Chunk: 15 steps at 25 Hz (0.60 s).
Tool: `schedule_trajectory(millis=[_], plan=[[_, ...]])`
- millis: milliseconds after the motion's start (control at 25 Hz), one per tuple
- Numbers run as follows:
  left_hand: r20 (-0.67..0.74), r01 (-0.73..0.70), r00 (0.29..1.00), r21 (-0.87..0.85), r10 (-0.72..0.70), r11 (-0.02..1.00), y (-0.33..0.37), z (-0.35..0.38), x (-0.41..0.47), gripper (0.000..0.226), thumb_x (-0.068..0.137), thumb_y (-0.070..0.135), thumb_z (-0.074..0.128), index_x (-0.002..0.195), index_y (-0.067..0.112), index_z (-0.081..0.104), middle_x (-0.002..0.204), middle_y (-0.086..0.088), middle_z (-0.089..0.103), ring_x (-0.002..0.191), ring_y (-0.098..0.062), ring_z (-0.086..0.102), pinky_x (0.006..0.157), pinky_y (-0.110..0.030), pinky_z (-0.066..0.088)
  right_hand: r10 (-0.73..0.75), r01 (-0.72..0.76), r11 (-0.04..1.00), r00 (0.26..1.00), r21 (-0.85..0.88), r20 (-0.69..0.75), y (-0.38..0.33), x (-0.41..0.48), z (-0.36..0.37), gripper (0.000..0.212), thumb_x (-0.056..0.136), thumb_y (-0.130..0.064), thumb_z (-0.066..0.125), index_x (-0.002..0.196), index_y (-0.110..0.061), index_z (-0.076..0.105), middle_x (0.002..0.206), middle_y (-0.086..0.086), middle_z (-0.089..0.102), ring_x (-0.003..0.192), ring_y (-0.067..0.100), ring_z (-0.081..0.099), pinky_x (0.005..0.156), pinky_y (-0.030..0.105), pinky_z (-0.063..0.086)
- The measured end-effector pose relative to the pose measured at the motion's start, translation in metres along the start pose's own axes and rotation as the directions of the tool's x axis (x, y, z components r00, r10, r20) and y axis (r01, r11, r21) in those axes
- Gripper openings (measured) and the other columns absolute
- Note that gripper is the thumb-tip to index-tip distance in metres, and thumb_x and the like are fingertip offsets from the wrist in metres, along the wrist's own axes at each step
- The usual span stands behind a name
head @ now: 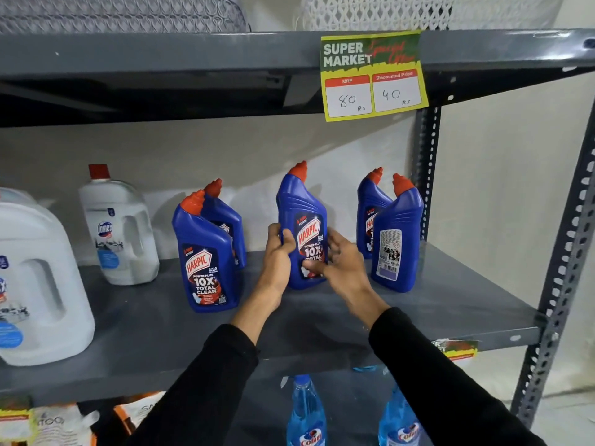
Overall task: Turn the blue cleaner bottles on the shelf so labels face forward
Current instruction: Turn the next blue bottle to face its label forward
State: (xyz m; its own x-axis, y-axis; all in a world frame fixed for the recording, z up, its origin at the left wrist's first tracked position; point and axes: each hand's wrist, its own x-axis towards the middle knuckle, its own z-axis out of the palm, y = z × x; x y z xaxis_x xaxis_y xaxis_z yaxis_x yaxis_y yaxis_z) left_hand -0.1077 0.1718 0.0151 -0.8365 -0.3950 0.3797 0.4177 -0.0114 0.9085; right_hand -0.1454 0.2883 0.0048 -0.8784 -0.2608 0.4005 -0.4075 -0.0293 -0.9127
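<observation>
We hold, on the grey metal shelf (450, 304): centre blue plastic cleaner bottle with red cap (301, 207), label forward, left hand (277, 252) and right hand (341, 259) clasping its sides; front-left bottle (206, 252) label forward; right bottle (397, 239) back label outward

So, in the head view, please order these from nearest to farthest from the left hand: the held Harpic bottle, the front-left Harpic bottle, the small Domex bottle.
Measured from the left hand:
1. Held Harpic bottle, centre, gripped by this hand.
2. Front-left Harpic bottle, to its left.
3. Small Domex bottle, farther left, toward the back.
</observation>
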Motion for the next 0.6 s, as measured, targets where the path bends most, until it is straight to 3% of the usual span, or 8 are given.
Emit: schedule_trajectory(millis=[80,240,400,480,600], plan=[[-0.022,-0.004,1.000,0.025,0.004,1.000,-0.005,-0.003,0.002,0.014,0.103,0.023,0.038,0.107,0.019,0.051,0.104,-0.004,0.069,0.088,-0.020,0.068,0.077,-0.036,0.059,-0.003,0.003,1.000,1.000,-0.012,-0.014,0.005,0.001,0.002,0.073,0.072,0.007,0.079,0.137,-0.012,0.052,0.113,-0.001,0.071,0.105,0.016,0.069,0.093,0.036,0.057],[-0.111,0.075,0.991,0.038,-0.070,0.996,-0.016,-0.009,0.003,0.023,0.102,0.014,0.036,0.093,0.023,0.054,0.095,0.001,0.070,0.085,-0.016,0.067,0.072,-0.029,0.057,0.022,-0.022,1.000,0.999,0.011,-0.024,0.013,-0.005,0.006,0.062,0.083,0.007,0.069,0.140,-0.010,0.051,0.107,-0.007,0.070,0.097,0.006,0.069,0.080,0.020,0.059],[-0.111,0.152,0.983,0.042,-0.147,0.987,-0.025,-0.014,0.005,0.028,0.101,0.012,0.036,0.087,0.027,0.054,0.097,0.001,0.070,0.095,-0.022,0.067,0.085,-0.041,0.057,0.095,-0.092,0.995,0.993,0.044,-0.072,0.025,-0.003,0.008,0.071,0.078,0.008,0.074,0.142,-0.010,0.049,0.127,0.002,0.067,0.112,0.014,0.067,0.091,0.037,0.058],[-0.114,0.177,0.978,0.031,-0.173,0.984,-0.027,-0.016,0.007,0.025,0.101,0.012,0.035,0.091,0.020,0.057,0.097,0.000,0.070,0.095,-0.023,0.066,0.084,-0.041,0.056,0.132,-0.128,0.990,0.988,0.053,-0.079,0.028,-0.003,0.009,0.071,0.078,0.007,0.074,0.142,-0.010,0.049,0.131,0.002,0.065,0.118,0.016,0.065,0.095,0.039,0.056],[-0.104,0.197,0.976,0.042,-0.191,0.980,-0.024,-0.016,0.005,0.026,0.102,0.014,0.035,0.118,0.001,0.050,0.109,-0.008,0.070,0.093,-0.019,0.066,0.080,-0.036,0.055,0.177,-0.173,0.977,0.984,0.124,-0.025,0.028,-0.002,0.006,0.068,0.079,0.009,0.072,0.140,-0.010,0.049,0.135,0.007,0.063,0.121,0.019,0.062,0.099,0.045,0.054]])
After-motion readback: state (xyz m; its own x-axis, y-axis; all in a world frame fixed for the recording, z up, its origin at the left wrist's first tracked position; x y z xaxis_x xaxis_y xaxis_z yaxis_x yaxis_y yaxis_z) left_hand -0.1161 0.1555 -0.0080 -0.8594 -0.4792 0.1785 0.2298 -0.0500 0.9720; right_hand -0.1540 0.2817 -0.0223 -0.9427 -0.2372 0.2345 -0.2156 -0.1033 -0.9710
